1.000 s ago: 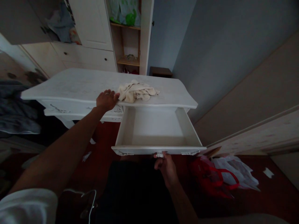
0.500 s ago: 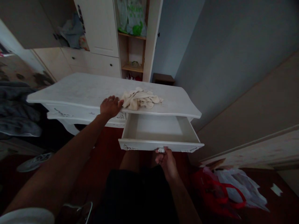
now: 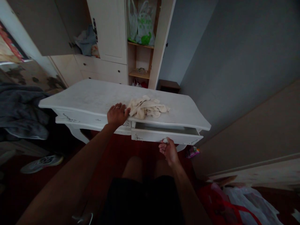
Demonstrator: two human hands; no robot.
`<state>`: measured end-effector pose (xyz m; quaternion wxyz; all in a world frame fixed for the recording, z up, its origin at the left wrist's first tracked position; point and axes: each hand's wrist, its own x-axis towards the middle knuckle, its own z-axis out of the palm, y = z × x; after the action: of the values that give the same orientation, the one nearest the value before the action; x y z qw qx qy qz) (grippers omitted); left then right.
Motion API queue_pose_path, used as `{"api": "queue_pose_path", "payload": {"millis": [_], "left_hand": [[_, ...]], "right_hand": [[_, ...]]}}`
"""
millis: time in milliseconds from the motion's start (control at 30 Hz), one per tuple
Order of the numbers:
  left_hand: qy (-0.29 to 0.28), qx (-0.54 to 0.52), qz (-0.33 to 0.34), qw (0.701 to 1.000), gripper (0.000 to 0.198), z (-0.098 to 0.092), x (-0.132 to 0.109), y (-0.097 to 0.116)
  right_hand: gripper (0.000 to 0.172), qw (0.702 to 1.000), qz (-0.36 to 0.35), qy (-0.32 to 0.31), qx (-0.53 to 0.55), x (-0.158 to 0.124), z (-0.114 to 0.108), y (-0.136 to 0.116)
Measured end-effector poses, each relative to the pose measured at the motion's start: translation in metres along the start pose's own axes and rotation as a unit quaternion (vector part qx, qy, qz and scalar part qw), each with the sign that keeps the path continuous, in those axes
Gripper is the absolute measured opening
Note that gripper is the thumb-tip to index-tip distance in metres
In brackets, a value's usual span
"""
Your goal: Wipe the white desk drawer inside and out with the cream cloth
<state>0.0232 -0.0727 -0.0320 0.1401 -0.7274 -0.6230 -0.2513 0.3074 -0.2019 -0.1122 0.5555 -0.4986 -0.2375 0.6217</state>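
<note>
A white dresser table [image 3: 93,97] stands in front of me. Its right drawer [image 3: 161,135] is almost pushed in, with only a narrow gap showing. My right hand [image 3: 168,151] is closed around the drawer's small knob [image 3: 166,141]. My left hand [image 3: 117,114] rests on the table's front edge, fingers curled over it, touching a crumpled cream cloth [image 3: 147,107] that lies on the tabletop.
A cream wardrobe [image 3: 110,34] with an open shelf and plastic bags [image 3: 142,25] stands behind the table. Dark bedding [image 3: 21,112] and a shoe [image 3: 42,161] lie left. A red and white bag [image 3: 236,203] sits on the floor at right, beside a beige panel [image 3: 257,131].
My right hand has pushed the drawer from wide open to nearly closed. My left hand has stayed on the table edge by the cloth.
</note>
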Motion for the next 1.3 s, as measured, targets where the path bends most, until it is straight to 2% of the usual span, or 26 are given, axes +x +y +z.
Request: {"api": "queue_pose_path", "payload": {"millis": [433, 733, 867, 1000, 1133, 1200, 1300], "left_hand": [[0.024, -0.035, -0.020, 0.999, 0.053, 0.001, -0.002, 0.002], [0.026, -0.035, -0.017, 0.999, 0.050, 0.001, -0.003, 0.002], [0.024, -0.034, -0.018, 0.999, 0.052, 0.000, -0.003, 0.002], [0.032, -0.037, -0.015, 0.999, 0.053, 0.000, -0.003, 0.002], [0.035, -0.034, -0.016, 0.999, 0.052, 0.002, -0.003, 0.001], [0.041, -0.029, -0.016, 0.999, 0.051, 0.004, -0.003, 0.000], [0.048, -0.023, -0.015, 0.998, 0.051, 0.007, -0.004, -0.002]], "right_hand": [[0.034, 0.999, 0.021, 0.033, 0.028, 0.060, 0.020, -0.019], [0.032, 0.999, 0.019, 0.032, 0.004, 0.071, 0.023, -0.022], [0.036, 0.998, 0.054, 0.026, -0.018, 0.066, 0.021, -0.029], [0.044, 0.985, 0.126, -0.013, -0.117, 0.059, 0.010, -0.044], [0.052, 0.949, 0.139, -0.063, -0.277, 0.048, -0.003, -0.065], [0.047, 0.927, 0.134, -0.108, -0.333, 0.038, -0.004, -0.079], [0.032, 0.911, 0.097, -0.201, -0.347, 0.024, 0.002, -0.108]]}}
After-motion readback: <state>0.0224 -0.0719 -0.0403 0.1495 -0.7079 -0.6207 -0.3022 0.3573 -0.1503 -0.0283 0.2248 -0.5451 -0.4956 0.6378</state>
